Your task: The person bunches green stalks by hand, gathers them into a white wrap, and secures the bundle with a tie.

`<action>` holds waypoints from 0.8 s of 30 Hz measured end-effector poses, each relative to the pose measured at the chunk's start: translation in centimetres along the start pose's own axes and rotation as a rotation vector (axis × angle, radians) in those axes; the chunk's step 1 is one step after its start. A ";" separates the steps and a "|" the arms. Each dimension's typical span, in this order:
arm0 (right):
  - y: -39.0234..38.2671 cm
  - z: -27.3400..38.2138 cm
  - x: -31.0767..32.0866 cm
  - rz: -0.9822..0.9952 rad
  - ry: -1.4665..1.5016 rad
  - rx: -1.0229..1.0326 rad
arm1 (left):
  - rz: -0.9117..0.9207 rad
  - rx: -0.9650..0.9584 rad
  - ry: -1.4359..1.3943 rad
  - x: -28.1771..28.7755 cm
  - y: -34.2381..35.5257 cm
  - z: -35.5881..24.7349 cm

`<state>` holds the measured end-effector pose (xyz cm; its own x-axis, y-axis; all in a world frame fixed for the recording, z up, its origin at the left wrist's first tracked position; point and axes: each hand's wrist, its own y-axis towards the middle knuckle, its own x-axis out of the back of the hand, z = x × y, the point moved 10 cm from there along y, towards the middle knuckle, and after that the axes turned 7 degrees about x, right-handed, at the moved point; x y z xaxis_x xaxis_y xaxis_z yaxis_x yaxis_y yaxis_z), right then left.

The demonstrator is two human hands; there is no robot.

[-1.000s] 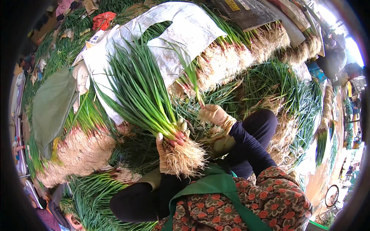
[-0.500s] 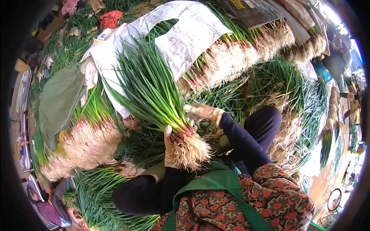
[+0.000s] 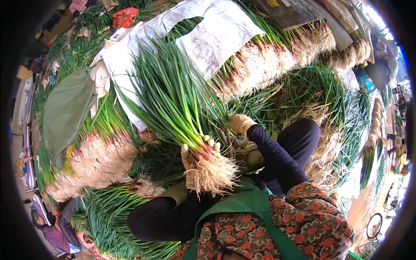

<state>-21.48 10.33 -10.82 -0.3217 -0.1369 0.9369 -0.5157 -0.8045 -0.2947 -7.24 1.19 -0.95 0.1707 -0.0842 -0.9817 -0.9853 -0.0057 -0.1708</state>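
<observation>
A thick bunch of green onions (image 3: 184, 117) lies tilted across the middle, leaves up to the left, pale roots toward me. My left hand (image 3: 187, 162), in a cream glove, is closed around the bunch just above the roots, fingertips showing on the near stalks. To the right of the bunch, my right hand (image 3: 241, 124), also gloved, is closed with the tips of a few thin green onion leaves running into it. These leaves slant out from the bunch's right side; the fingers' far side is hidden.
White sheeting (image 3: 221, 37) covers stacked green onions with roots outward at the back. An olive cloth (image 3: 69, 115) drapes over another stack (image 3: 97, 162) at left. Loose green onions (image 3: 117, 221) lie at lower left, more (image 3: 312, 91) at right. My bent knee (image 3: 299, 134) stands at right.
My right hand has moved away from the bunch to the right, drawing a few leaves outward. The left hand's fingertips now show around the stalks.
</observation>
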 end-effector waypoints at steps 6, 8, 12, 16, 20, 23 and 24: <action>0.9 6.3 6.0 -0.121 1.245 -0.043 | -0.022 -0.041 0.002 0.2 -0.9 -0.7; 2.5 9.5 4.6 0.082 1.228 0.223 | -0.050 -0.046 0.138 0.4 -0.7 -0.9; 1.5 10.5 5.0 0.237 1.273 0.122 | -0.145 0.082 0.258 1.4 -1.8 -1.4; 1.5 10.8 4.0 0.262 1.520 0.024 | -0.237 0.028 0.041 0.5 -1.0 -0.4; 0.8 12.0 4.2 0.019 1.892 -0.055 | 0.093 -0.084 0.168 6.2 -0.5 -3.5; 2.4 9.9 1.8 -0.355 1.718 0.052 | 0.617 -0.059 0.178 1.6 0.5 -5.0; 1.5 8.2 2.8 -0.382 1.128 -0.118 | 0.999 -0.109 0.428 -0.9 -1.5 -6.6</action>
<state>-16.63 3.97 -7.13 -0.6167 0.7310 0.2921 -0.7802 -0.6168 -0.1038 -6.01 -5.29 0.73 -0.7028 -0.4394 -0.5595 -0.6769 0.1708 0.7160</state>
